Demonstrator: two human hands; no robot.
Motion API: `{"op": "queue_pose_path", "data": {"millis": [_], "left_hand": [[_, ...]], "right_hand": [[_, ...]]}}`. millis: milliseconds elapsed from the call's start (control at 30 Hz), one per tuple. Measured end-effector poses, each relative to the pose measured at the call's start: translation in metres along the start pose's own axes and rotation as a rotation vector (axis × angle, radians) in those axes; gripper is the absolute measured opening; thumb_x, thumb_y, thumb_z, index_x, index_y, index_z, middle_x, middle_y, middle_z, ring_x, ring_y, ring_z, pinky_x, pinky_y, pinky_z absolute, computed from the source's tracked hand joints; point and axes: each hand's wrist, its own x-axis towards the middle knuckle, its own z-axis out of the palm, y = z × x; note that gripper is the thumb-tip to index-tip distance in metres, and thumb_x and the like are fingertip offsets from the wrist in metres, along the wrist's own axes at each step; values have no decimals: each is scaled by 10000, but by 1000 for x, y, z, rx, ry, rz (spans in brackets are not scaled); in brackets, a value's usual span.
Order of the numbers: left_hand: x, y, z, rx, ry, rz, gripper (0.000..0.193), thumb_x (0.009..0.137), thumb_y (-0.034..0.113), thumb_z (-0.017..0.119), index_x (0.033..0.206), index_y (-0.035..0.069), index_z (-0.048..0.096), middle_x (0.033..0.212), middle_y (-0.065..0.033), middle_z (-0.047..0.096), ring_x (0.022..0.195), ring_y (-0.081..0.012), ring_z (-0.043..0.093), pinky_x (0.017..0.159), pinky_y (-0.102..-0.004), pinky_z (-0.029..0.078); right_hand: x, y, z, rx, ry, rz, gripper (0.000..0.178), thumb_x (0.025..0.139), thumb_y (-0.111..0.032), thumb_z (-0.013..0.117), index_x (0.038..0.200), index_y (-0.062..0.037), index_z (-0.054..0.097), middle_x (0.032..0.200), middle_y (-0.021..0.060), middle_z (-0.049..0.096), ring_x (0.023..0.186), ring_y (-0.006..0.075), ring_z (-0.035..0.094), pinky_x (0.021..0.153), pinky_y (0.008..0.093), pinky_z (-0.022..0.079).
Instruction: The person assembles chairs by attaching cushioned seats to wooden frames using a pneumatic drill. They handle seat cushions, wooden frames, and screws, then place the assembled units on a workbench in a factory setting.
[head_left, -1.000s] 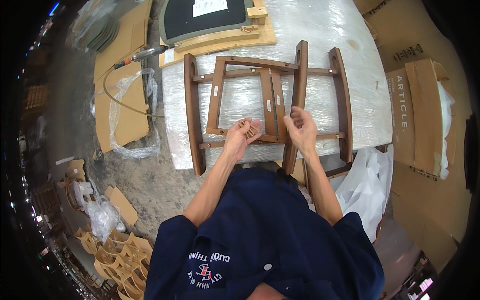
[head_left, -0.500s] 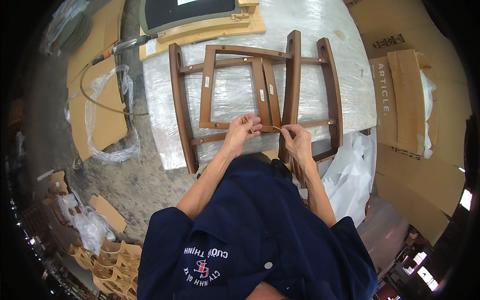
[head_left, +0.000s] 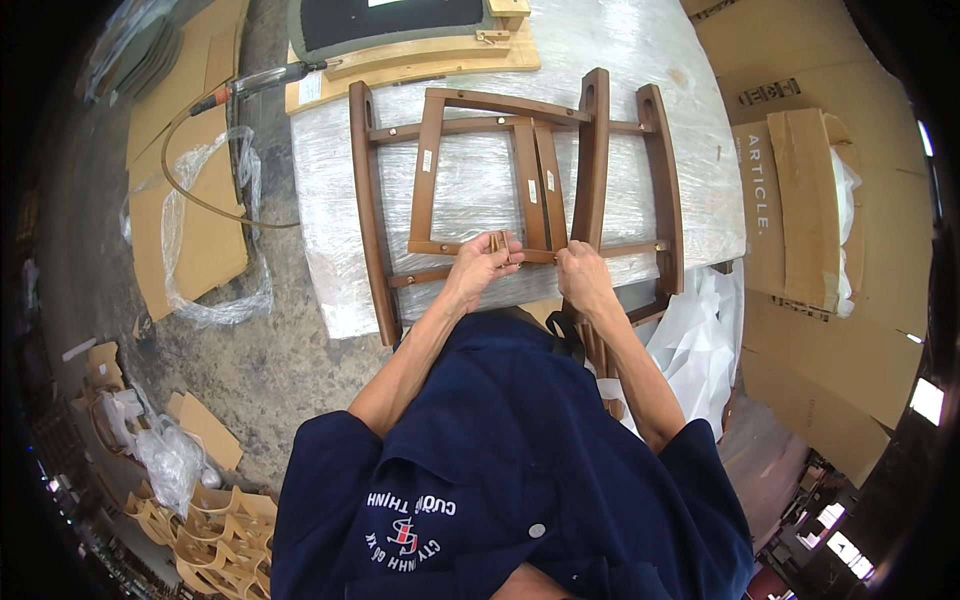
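Note:
A brown wooden chair frame [head_left: 422, 175] lies on a plastic-wrapped surface, made of an inner rectangle, rails and curved legs. My left hand [head_left: 478, 270] is closed loosely around several thin brass-coloured bolts [head_left: 499, 242], held over the frame's near rail. Just right of it, my right hand [head_left: 585, 278] is shut in a pinch at the inner rectangle's near right corner, beside a thick curved leg [head_left: 594, 150]. Its fingers hide the bolt that showed in them half a second ago. How far that bolt sits in the wood cannot be seen.
The wrapped surface [head_left: 330, 240] carries a wooden jig [head_left: 430, 75] with a dark pad at the far side. A power driver [head_left: 262, 82] with a hose rests at the far left. An open cardboard box [head_left: 800, 210] stands right; white foam sheeting [head_left: 690, 345] hangs near right.
My right hand has come in against the frame corner, and the bolt in its fingers is now hidden. My left hand stays nearly in place with its bolts. The view has shifted slightly.

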Motion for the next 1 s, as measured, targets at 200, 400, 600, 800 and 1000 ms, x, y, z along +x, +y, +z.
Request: {"op": "queue_pose_path", "data": {"millis": [200, 400, 600, 800, 1000], "left_hand": [[0, 0, -4, 81, -102, 55, 400, 1010, 46, 544, 1400, -23, 485, 1169, -135, 668, 1049, -211, 683, 947, -327, 573], [-6, 4, 4, 239, -113, 77, 466, 1000, 2, 532, 1442, -51, 397, 1117, -159, 687, 990, -215, 703, 891, -325, 585], [-12, 9, -4, 169, 6, 89, 407, 1026, 65, 510, 1409, -45, 426, 1198, -195, 661, 1030, -232, 699, 890, -333, 583], [-26, 11, -17, 122, 71, 92, 380, 1040, 119, 516, 1390, -21, 464, 1170, -142, 644, 1041, -228, 699, 907, -335, 579], [-37, 10, -26, 89, 140, 110, 348, 1030, 115, 534, 1351, -18, 522, 1118, -97, 623, 1017, -218, 708, 882, -322, 586]], "right_hand": [[9, -25, -18, 234, 202, 60, 267, 885, -146, 713, 1083, 30, 680, 889, 141, 656, 813, 310, 674, 743, 385, 547], [39, -45, -18, 841, 7, 218, 260, 934, -167, 713, 1115, 20, 699, 843, 53, 682, 756, 107, 627, 682, 284, 523], [103, 18, -26, 846, 429, 350, 167, 910, -129, 698, 1026, -15, 736, 866, 84, 746, 728, 144, 670, 686, 287, 548], [181, 86, -40, 449, 741, 285, 213, 880, -144, 704, 1016, 19, 692, 816, 137, 727, 732, 177, 699, 703, 321, 562], [211, 95, -28, 436, 648, 240, 113, 880, -76, 672, 967, -7, 655, 831, 177, 710, 731, 282, 713, 695, 383, 559]]}}
